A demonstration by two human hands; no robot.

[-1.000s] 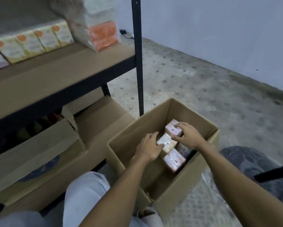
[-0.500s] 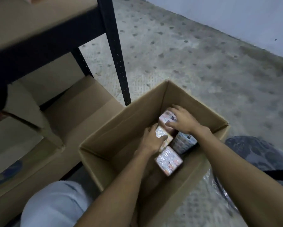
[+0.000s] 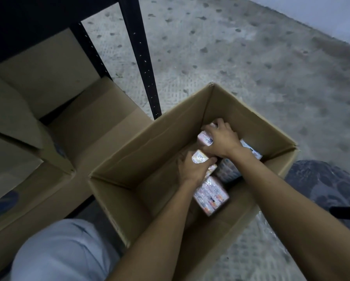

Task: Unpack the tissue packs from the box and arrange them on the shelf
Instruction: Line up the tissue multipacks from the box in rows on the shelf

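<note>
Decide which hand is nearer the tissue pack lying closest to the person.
Left. The left hand holds the middle pack just beyond the nearest tissue pack; the right hand holds the far pack, farther back.

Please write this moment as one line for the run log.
step: unpacking | left hand: grips middle tissue pack | right hand: grips far tissue pack | both inside box | held packs not yet lifted out
</note>
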